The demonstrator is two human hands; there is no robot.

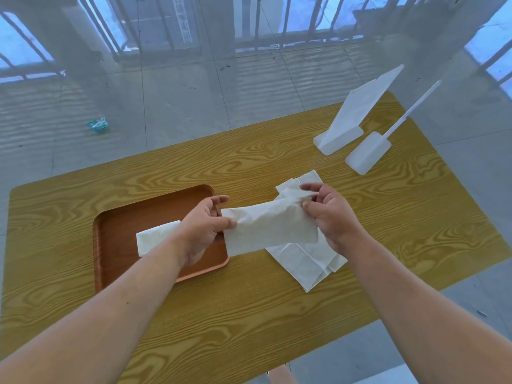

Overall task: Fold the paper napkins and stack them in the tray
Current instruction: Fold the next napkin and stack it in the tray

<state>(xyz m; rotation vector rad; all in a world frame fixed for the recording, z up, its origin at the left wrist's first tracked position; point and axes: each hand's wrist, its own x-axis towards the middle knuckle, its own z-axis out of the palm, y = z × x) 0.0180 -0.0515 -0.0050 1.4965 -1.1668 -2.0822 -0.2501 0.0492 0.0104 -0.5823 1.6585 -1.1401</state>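
Judging by how things lie, the job is early: 1 folded napkin (155,236) rests in the tray (116,261), 1 more is mid-fold in the air, and a loose pile waits on the table (249,314).

Nearest, both bare forearms reach in from 6 o'clock. The left hand (203,228) hovers over the tray's right half, at about 9 o'clock from the frame's middle, thumb and fingers pinched shut on the left end of the held napkin (270,227). The right hand (329,217), at about 3 o'clock from that napkin, pinches its right end between thumb and fingertips, while the index finger stands out free above. The napkin hangs stretched between the 2 hands as a long strip, already folded at least once by the look of it, clear of the table and overlapping the tray's right rim.

Under and beyond the right hand lies the pile of unfolded napkins (307,261), just beside the tray at its 3 o'clock; I cannot tell how many sheets it holds.

Farther off, toward 1 o'clock, 2 white stands (352,117) sit on the table's far corner, well apart from the work.

What is left, I judge: finish this fold, lay it on the napkin in the tray, then work through the pile.
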